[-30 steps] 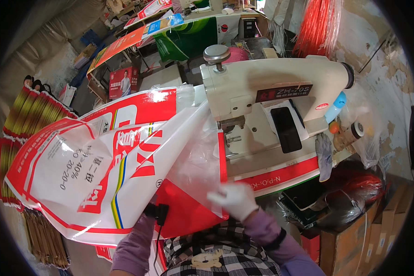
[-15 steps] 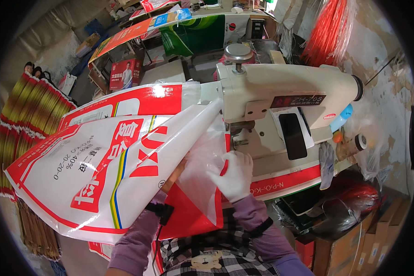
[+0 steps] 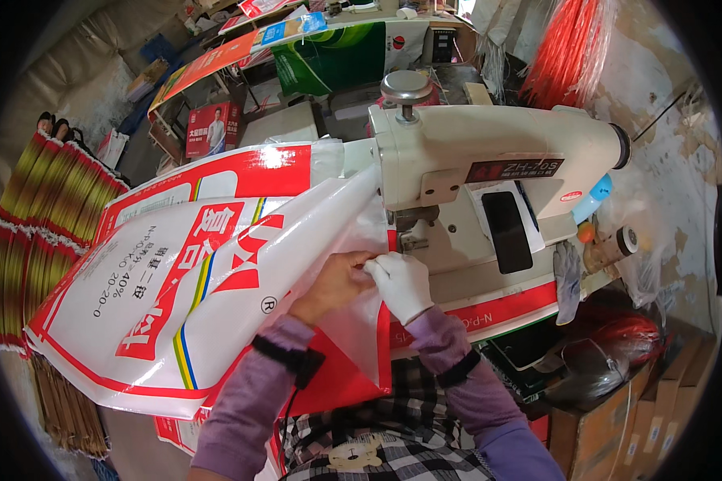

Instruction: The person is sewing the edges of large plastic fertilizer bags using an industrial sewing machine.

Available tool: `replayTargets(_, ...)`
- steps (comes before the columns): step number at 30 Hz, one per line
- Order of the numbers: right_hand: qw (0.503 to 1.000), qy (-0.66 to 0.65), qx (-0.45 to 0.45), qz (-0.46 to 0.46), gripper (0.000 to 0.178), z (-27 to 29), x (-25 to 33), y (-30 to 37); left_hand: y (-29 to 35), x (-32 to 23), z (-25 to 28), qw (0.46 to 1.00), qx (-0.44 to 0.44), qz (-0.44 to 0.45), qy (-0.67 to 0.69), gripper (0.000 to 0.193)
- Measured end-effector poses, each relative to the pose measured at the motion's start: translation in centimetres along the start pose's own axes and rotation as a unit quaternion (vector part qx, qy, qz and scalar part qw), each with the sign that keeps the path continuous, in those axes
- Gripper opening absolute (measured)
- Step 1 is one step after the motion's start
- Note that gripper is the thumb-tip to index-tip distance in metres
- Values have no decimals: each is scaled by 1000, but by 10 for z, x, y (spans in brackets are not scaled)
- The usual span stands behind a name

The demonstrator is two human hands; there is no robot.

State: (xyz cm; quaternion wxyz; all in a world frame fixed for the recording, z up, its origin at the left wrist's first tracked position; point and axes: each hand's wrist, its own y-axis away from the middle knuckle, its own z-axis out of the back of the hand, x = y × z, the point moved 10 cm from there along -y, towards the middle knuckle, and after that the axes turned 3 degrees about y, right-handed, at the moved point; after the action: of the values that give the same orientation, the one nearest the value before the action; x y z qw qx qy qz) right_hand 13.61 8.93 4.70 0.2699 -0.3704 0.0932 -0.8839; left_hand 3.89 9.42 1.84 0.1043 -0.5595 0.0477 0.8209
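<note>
A large white and red woven plastic sack (image 3: 148, 264) lies folded over to my left, its edge running up to a cream sewing machine (image 3: 441, 144). Inside its open side shows a thin, see-through plastic liner (image 3: 361, 309). My bare left hand (image 3: 334, 284) reaches in under the sack's raised flap, fingers pinched together at the liner's edge. Against those fingertips presses my right hand (image 3: 403, 287), in a white glove, also closed in a pinch. Both hands are just in front of the machine's needle area (image 3: 413, 232); the bit of film between the fingertips is mostly hidden.
A black phone (image 3: 507, 232) lies on the machine bed. Beyond it sit a grey glove (image 3: 567, 280) and a thread spool (image 3: 624, 242). Bundled sacks (image 3: 44, 232) are stacked at far left. Red strands (image 3: 569, 56) hang at back right, and cartons (image 3: 602, 425) stand lower right.
My left hand has come out from behind the sack's flap and moved up and right to meet the right hand. The right hand's spread fingers have closed. The flap has shifted slightly.
</note>
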Motion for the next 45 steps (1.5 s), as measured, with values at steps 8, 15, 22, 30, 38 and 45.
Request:
replayTargets(8, 978, 28, 67, 195, 40, 14, 37, 153, -11, 42, 9, 985, -162, 62, 13, 31)
replayTargets(15, 960, -175, 169, 139, 22, -8, 86, 160, -30, 26, 22, 963, -177, 93, -182, 59)
replayTargets(22, 952, -238, 166, -99, 35, -24, 17, 194, -39, 36, 11, 953, -185, 156, -182, 70)
replayTargets(30, 951, -247, 143, -119, 32, -13, 2, 203, 13, -39, -20, 969, -214, -56, -113, 49)
replayTargets(38, 969, -185, 155, -50, 30, -22, -11, 163, 297, -173, 64, 817, -105, 48, -565, 29)
replayTargets(45, 975, -207, 87, 0, 25, -30, 3, 131, 381, -32, 270, 734, -143, 239, -619, 68)
